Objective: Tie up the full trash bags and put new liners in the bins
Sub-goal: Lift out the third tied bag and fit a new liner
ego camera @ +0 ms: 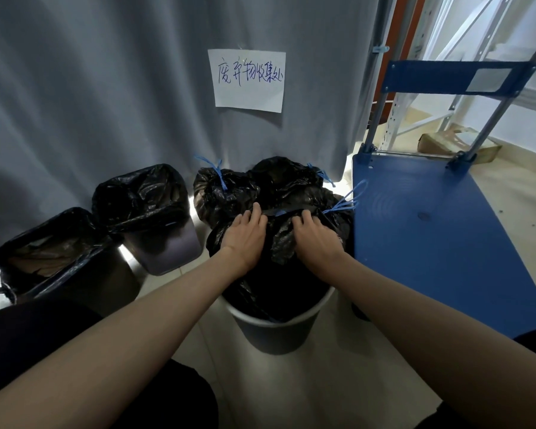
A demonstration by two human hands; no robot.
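Bag in hand: one black trash bag (279,274) sits in a round grey bin (276,329) at the centre of the view, its top gathered, a blue drawstring (345,202) trailing toward 2 o'clock.
Hands: two, both bare, arms stretched forward; left hand (245,236) and right hand (317,239) lie palm down on the bag top, fingers curled into the plastic, gripping it.
Tied bags: two (226,193) (283,176), at 12 o'clock behind the bin, blue ties knotted.
Lined bins: two (155,212) (59,258), at 9 to 10 o'clock, black liners open.
Cart: one blue platform cart (430,230), at 3 o'clock.
Backdrop: grey curtain (106,88) with one handwritten paper sign (248,80).
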